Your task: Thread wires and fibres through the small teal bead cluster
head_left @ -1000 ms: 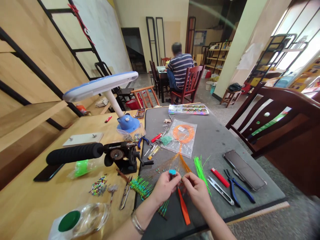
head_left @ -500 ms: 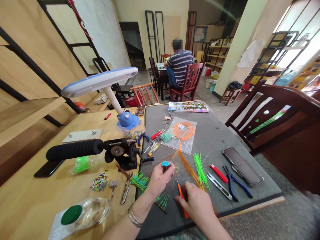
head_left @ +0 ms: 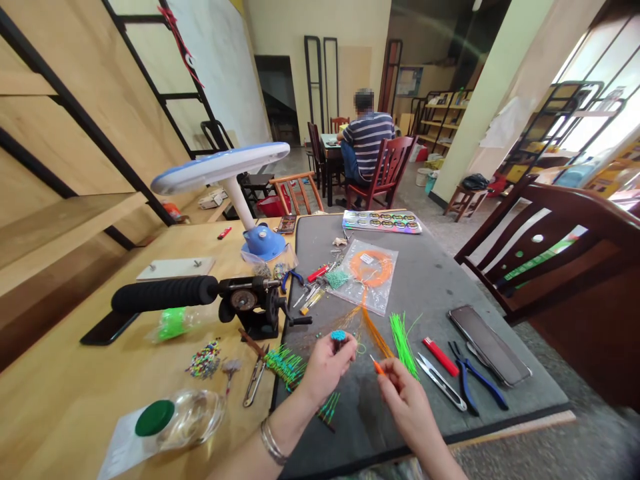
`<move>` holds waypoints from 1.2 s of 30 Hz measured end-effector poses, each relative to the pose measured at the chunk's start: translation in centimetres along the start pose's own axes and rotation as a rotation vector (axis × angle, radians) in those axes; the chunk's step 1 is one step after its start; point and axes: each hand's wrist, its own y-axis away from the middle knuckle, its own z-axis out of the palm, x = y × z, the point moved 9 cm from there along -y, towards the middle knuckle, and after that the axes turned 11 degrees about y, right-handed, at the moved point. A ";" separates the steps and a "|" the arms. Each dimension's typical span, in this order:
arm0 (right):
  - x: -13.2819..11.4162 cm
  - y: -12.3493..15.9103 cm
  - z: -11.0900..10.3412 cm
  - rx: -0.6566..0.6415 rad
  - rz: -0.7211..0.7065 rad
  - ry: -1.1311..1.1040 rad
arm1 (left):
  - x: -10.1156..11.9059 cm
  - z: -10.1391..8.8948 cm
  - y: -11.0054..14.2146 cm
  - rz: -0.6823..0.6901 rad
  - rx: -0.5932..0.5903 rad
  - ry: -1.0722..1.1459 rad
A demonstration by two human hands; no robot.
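Observation:
My left hand (head_left: pixel 327 367) is closed in a pinch, with a small cluster of turquoise beads (head_left: pixel 339 335) showing at its fingertips. A thin yellow-green strand loops out beside those fingers. To its right, my right hand (head_left: pixel 403 393) grips an orange-handled tool with a thin pointed metal tip (head_left: pixel 379 367), held above the grey mat and pointing toward my left hand. Part of its handle is hidden in my fingers. Beneath my left forearm lie green strands with blue-green pieces (head_left: pixel 285 365). Orange strands (head_left: pixel 376 332) run across the mat just beyond my hands.
Right of my hands lie bright green strands (head_left: pixel 403 343), thread snips (head_left: pixel 441 381), a red lighter (head_left: pixel 440 357), blue-handled pliers (head_left: pixel 477 379) and a phone (head_left: pixel 490 345). On the left stand a black hand-cranked device (head_left: pixel 250 303) and a lamp (head_left: pixel 263 241). A person (head_left: pixel 367 143) sits further back.
My right hand has picked the orange-handled tool up from the mat and brought it closer to my left hand. The left hand keeps its pinch. The camera view has shifted slightly.

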 end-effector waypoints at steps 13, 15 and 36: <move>-1.6 -0.4 2.1 -0.145 0.040 -0.136 | -0.8 0.3 0.7 0.000 -0.017 -0.003; -1.6 -0.6 1.9 -0.123 0.042 -0.162 | -1.0 0.4 0.7 -0.018 -0.016 -0.001; -2.4 -0.5 0.1 -0.044 -0.191 0.178 | -2.1 1.2 0.7 -0.127 -0.066 -0.034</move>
